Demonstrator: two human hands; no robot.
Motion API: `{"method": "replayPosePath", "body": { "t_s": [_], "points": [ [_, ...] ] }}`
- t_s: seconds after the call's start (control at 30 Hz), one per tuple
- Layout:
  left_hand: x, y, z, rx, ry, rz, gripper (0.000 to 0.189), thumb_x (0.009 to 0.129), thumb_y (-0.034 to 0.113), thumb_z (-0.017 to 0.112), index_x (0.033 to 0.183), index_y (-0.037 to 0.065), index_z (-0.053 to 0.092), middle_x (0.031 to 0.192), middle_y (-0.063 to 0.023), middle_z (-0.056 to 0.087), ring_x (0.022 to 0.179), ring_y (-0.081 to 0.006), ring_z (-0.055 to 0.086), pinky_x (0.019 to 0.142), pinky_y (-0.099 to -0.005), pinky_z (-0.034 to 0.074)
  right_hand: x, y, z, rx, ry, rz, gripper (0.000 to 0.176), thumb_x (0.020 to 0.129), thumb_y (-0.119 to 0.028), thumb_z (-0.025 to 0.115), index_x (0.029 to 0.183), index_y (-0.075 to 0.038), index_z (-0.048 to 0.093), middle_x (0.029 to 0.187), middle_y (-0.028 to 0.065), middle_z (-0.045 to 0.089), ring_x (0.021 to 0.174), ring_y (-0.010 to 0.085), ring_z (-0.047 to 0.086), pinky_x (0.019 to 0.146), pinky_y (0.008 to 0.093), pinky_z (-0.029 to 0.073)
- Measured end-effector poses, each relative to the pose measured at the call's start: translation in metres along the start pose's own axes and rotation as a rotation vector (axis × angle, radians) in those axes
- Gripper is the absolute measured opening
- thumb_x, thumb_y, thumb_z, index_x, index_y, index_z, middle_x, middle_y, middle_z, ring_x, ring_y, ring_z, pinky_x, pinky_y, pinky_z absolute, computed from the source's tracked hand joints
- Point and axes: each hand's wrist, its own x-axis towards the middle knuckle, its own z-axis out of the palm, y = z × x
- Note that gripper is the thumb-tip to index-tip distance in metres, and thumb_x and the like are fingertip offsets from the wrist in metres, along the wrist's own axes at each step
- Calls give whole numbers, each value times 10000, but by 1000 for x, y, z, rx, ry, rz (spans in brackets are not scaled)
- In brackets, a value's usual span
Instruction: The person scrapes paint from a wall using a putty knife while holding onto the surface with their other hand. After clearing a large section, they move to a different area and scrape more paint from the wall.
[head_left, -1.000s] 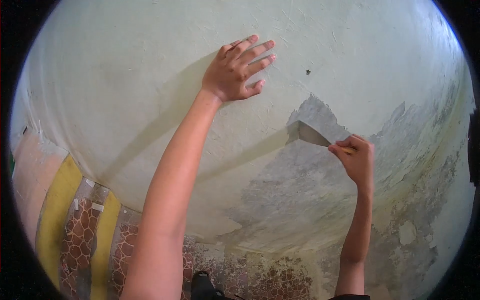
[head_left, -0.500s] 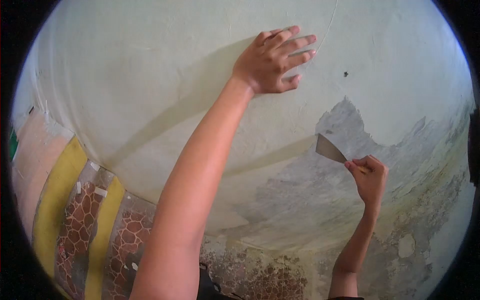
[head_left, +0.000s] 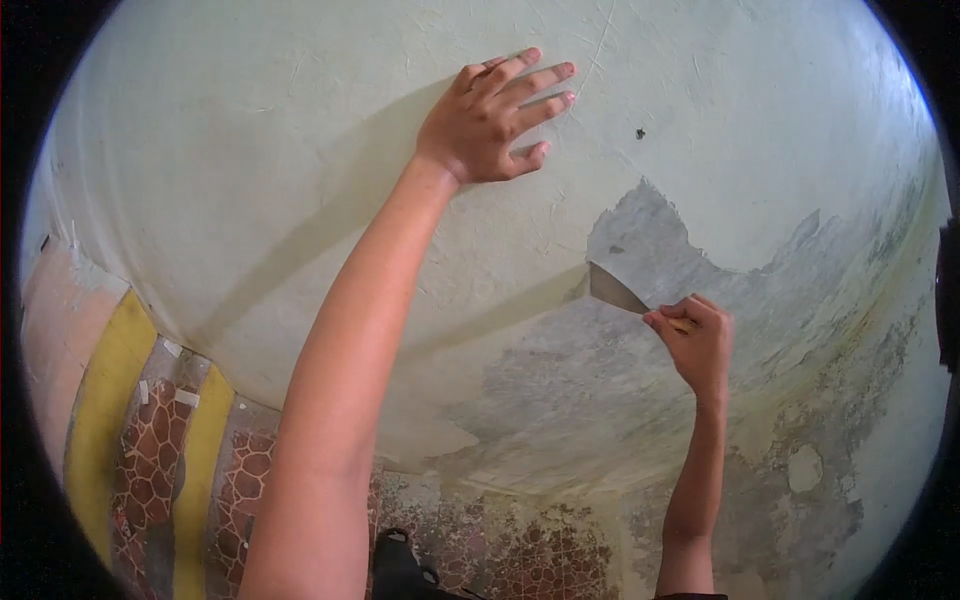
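My left hand (head_left: 490,122) lies against the pale green painted wall (head_left: 300,150), its fingers spread and nothing in it. Lower and to the right, my right hand (head_left: 695,335) is closed round the yellowish handle of a putty knife (head_left: 617,288). The blade's wide edge meets the left border of a bare grey patch (head_left: 660,240), where the paint has come off in a ragged outline. Most of the handle is hidden inside my fingers.
A small dark hole (head_left: 640,133) sits in the wall above the patch. At the lower left are yellow stripes (head_left: 105,390) and brown stone-patterned tiles (head_left: 155,450), with small pale scraps (head_left: 186,398). Paint flakes litter the floor (head_left: 550,550). A dark shoe (head_left: 395,550) shows at the bottom.
The view has shifted, so the wall and both hands appear further left. The putty knife's blade stays at the patch's left border, and my left hand keeps its place on the wall.
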Motion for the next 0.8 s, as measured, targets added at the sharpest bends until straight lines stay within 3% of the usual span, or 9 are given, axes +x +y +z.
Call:
{"method": "replayPosePath", "body": {
  "t_s": [0.13,0.33,0.4,0.6,0.67,0.8],
  "points": [
    [0,-2,1,6,2,-12,461,805,389,590,1263,344,568,1463,171,459,1323,-118,423,1047,-323,347,0,10,2,85,57,69,230,725,-137,858,742,21,692,717,111,670,597,188,644,549,302,480],
    [1,-3,0,10,6,3,457,807,390,584,1261,342,571,1455,166,471,1321,-126,429,1041,-328,357,-1,1,-3,-11,14,-23,238,724,-140,859,724,16,680,698,99,658,578,180,622,534,292,461],
    [1,-5,1,19,14,-1,455,806,389,585,1258,337,576,1456,164,471,1323,-129,429,1041,-328,357,-3,18,-1,76,95,39,236,725,-159,859,727,-1,684,692,101,652,574,191,619,539,299,463],
    [2,-1,1,-13,27,1,446,803,384,590,1245,322,591,1454,152,477,1332,-134,425,1041,-335,354,-10,-4,36,16,-86,-58,222,724,-164,858,733,-18,691,687,108,630,574,202,602,548,316,459],
    [0,-3,-2,-10,18,-2,443,803,384,591,1242,321,592,1450,147,483,1333,-134,426,1037,-336,355,-5,-10,17,46,-88,-46,224,720,-145,861,736,-4,688,694,103,633,570,187,591,538,309,446],
    [0,-3,0,-34,17,-13,435,807,379,592,1238,317,590,1431,145,501,1326,-137,433,1021,-336,361,-1,3,1,53,89,60,239,722,-125,862,726,24,675,699,100,645,563,158,583,529,296,440]
  ]
}}
